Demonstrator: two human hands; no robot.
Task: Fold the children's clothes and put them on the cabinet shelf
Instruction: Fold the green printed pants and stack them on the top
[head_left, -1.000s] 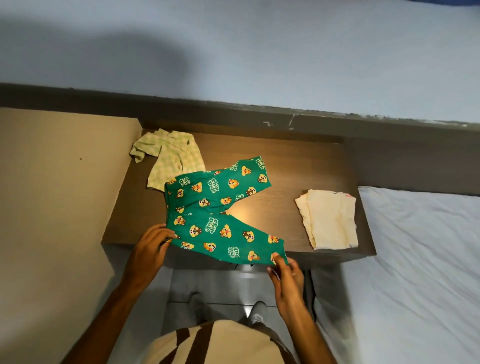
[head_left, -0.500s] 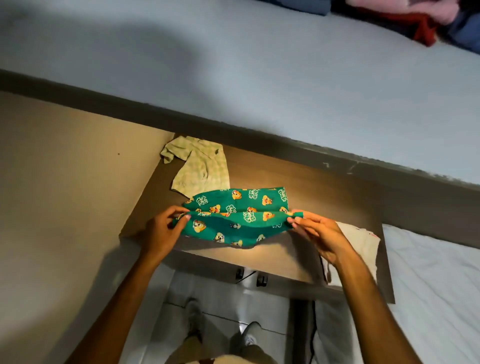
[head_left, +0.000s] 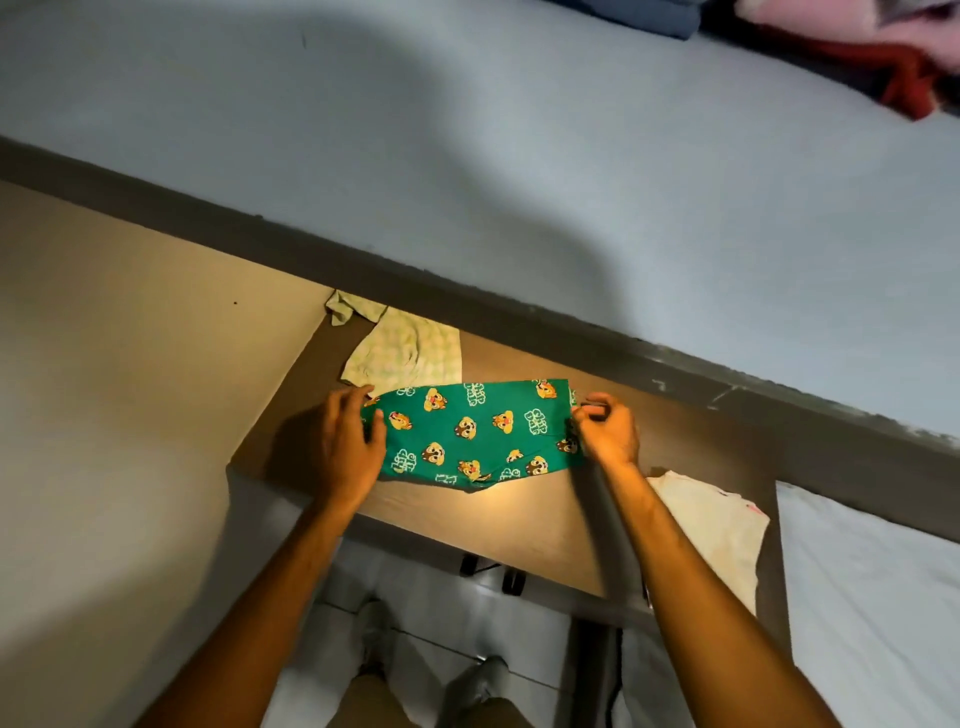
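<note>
Green children's trousers (head_left: 478, 431) with cartoon prints lie on the brown cabinet top (head_left: 524, 519), folded so one leg covers the other. My left hand (head_left: 348, 447) grips their left end. My right hand (head_left: 608, 428) pinches their right end between thumb and fingers. A pale yellow-green checked garment (head_left: 408, 353) lies crumpled at the back left, partly under the trousers. A folded cream garment (head_left: 722, 525) rests at the right edge, partly hidden by my right forearm.
A beige wall (head_left: 130, 415) stands to the left and a light blue wall (head_left: 519, 182) behind. A white bed (head_left: 872, 597) lies at the right. Pink, red and blue cloth (head_left: 857, 47) sits at the top right. My feet show on the tiled floor (head_left: 426, 649).
The trousers lay spread with both legs apart; both hands lifted the near leg and laid it over the far one. The view tilted upward and to the right.
</note>
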